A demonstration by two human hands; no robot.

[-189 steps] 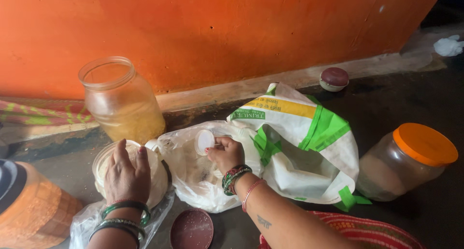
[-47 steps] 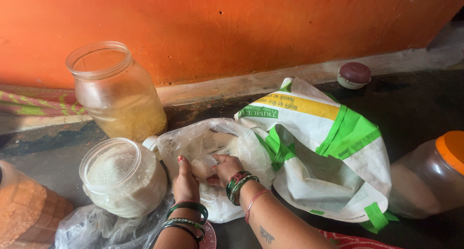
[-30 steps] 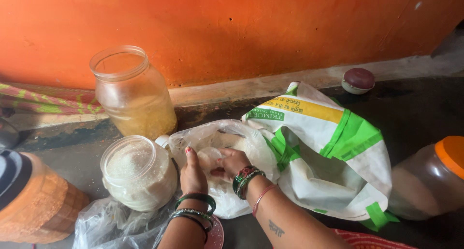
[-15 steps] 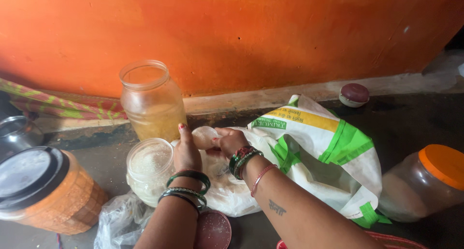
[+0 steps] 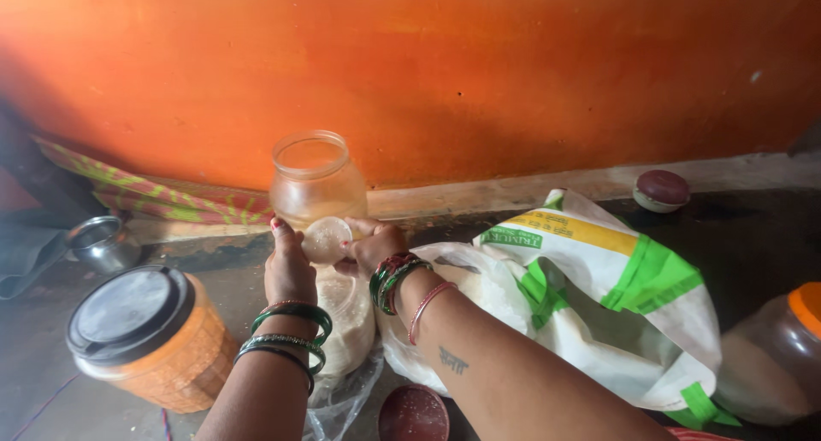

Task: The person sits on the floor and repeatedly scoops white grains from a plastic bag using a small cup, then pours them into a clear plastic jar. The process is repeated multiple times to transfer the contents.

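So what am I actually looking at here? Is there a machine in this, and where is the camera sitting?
There is no machine: these are a person's two bare hands, filmed by a camera worn on their head and looking down. The left hand and right hand meet around a small round cup heaped with something pale and grainy, held above a clear jar of white grains. Behind them an open glass jar stands against the orange wall. To the right lie a thin clear bag and a white, green and yellow sack, then a jar with an orange lid. On the left stands an orange container with a black lid; a dark red lid lies on the floor in front.
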